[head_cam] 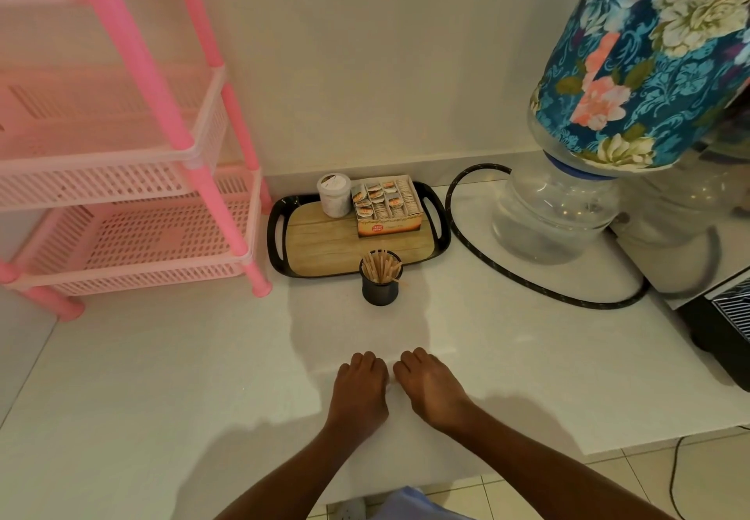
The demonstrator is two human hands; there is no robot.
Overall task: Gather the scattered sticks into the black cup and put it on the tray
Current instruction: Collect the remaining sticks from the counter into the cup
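Note:
A black cup (380, 287) stands upright on the white counter, just in front of the tray's near edge, with a bunch of wooden sticks (379, 265) upright inside it. The tray (280, 231) has a black rim, handles and a wood-look floor. My left hand (359, 387) and my right hand (430, 387) rest side by side, palms down, on the counter well in front of the cup. Their fingers are curled under and nothing shows in them. No loose sticks are visible on the counter.
On the tray's back part stand a white jar (335, 194) and a box of sachets (387, 206). A pink plastic shelf rack (134, 211) is at the left. A water dispenser (560, 211) with a floral cover and a black cable (527, 282) are at the right.

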